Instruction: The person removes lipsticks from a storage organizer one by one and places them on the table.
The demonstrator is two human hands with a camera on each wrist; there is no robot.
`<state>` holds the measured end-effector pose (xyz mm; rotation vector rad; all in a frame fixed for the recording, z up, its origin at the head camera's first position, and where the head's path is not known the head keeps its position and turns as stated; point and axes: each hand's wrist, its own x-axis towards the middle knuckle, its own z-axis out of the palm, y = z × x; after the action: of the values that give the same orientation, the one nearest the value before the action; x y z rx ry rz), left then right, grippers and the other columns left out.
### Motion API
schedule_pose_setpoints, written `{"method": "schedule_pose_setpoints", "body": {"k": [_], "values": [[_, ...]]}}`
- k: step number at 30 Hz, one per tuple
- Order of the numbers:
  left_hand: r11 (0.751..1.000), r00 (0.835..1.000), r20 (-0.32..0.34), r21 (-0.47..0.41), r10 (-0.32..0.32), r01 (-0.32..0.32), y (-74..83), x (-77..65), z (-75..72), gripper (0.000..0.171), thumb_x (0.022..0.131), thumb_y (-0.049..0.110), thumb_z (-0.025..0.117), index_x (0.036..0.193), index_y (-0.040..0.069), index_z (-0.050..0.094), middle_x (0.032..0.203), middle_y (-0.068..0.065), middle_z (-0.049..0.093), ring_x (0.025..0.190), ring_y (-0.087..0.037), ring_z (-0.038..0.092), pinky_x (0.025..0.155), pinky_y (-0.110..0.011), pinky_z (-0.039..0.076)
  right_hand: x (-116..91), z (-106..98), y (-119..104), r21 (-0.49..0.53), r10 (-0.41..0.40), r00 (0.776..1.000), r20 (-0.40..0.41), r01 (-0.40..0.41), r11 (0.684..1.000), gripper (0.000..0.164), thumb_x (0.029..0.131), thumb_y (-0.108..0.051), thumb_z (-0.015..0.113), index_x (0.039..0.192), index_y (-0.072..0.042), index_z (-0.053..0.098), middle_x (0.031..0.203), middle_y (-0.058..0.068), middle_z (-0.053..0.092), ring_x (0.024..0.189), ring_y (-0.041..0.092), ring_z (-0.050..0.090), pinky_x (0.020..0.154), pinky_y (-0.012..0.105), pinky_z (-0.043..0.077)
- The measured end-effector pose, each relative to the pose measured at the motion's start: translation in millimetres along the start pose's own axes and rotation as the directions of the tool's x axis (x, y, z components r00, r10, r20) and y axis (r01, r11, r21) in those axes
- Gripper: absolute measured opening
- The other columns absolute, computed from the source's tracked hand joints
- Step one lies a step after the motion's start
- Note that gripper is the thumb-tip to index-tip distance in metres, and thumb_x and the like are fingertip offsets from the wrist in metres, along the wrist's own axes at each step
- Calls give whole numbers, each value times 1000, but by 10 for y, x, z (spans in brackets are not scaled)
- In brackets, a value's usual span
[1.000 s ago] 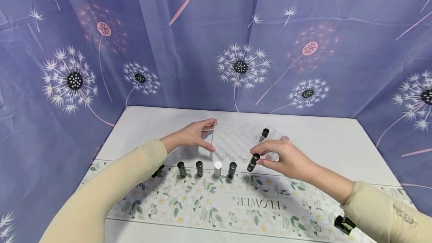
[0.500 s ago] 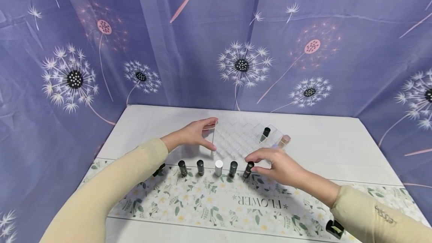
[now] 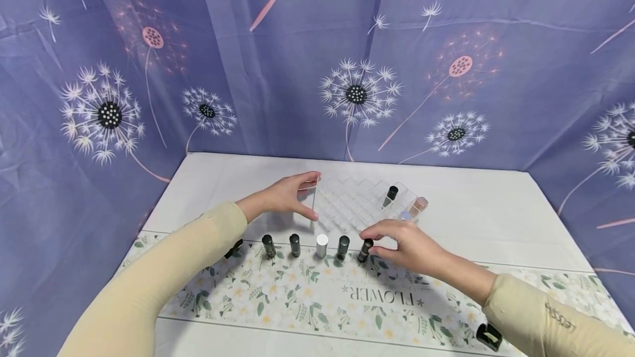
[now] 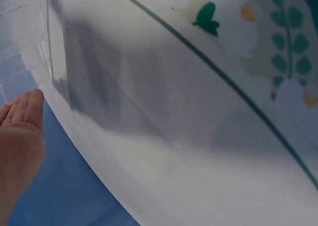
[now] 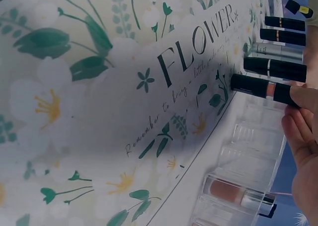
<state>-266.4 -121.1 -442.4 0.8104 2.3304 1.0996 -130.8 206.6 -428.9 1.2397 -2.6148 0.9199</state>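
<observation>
In the head view my right hand [image 3: 409, 244] pinches the cap of a dark lipstick [image 3: 365, 252], which stands upright at the right end of a row. In the right wrist view this lipstick [image 5: 251, 86] has a pinkish band below the cap. My left hand [image 3: 290, 196] holds the left end of a clear lipstick organizer [image 3: 342, 203], thumb at its front corner and fingers at the back. A black-capped lipstick [image 3: 392, 194], a pinkish one [image 3: 419, 205] and a pale blue-topped one [image 3: 405, 216] stand in the organizer's right part.
Left of the pinched tube stand a black tube [image 3: 343, 248], a silver tube [image 3: 321, 247] and two more dark ones. They are on the flower-printed strip of the white table [image 3: 476, 203]. A patterned purple curtain [image 3: 278, 98] borders the table behind.
My right hand has brought the dark lipstick down and slightly left, from tilted in the air to upright at the row's end. The left hand keeps its hold on the organizer.
</observation>
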Motion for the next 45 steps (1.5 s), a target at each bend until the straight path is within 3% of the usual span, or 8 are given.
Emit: {"method": "schedule_pose_setpoints", "body": {"k": [10,23,34,38,41,45], "values": [[1000,1000,3,-5,1,-1,2,0,3,117,80,22,98,170,6,24,175,-9,30,157,-27,38,129,-35,36,-6,-1,2,-10,-18,1000,-3,18,1000,38,85,0,88,121,-6,77,117,1,79,99,15,74,86,34,67],[1000,1000,-1,-14,12,-12,-18,19,9,118,80,23,98,170,4,24,174,-11,31,157,-28,38,129,-38,37,-31,-71,-35,-14,43,999,25,-43,999,46,88,-7,88,132,-7,74,124,4,77,106,20,74,93,41,66],[999,1000,-1,-42,14,-14,-27,4,14,119,79,21,98,170,4,24,174,-12,30,157,-30,38,129,-37,36,-3,-299,-65,-39,53,999,7,-52,998,52,88,-12,89,137,-7,71,129,6,76,107,20,74,91,41,67],[999,1000,2,-51,16,-16,-19,-2,12,118,80,21,98,170,4,24,174,-13,30,157,-31,38,129,-38,36,17,-399,-42,-71,66,998,-7,-67,995,53,87,-11,89,137,-9,71,129,5,76,102,16,75,94,47,62],[999,1000,-5,-51,15,-15,-16,-5,12,118,79,21,99,170,4,25,174,-13,31,157,-30,39,129,-38,36,36,-473,-16,-76,85,996,-14,-86,993,55,87,-10,89,138,-9,71,129,5,76,106,19,75,96,53,61],[999,1000,-10,-47,13,-13,-13,-8,17,118,79,21,99,170,5,26,173,-13,32,156,-29,39,129,-38,36,62,-565,19,-50,114,993,-19,-115,992,54,88,-11,89,139,-7,70,130,6,76,113,27,75,91,48,67]]}}
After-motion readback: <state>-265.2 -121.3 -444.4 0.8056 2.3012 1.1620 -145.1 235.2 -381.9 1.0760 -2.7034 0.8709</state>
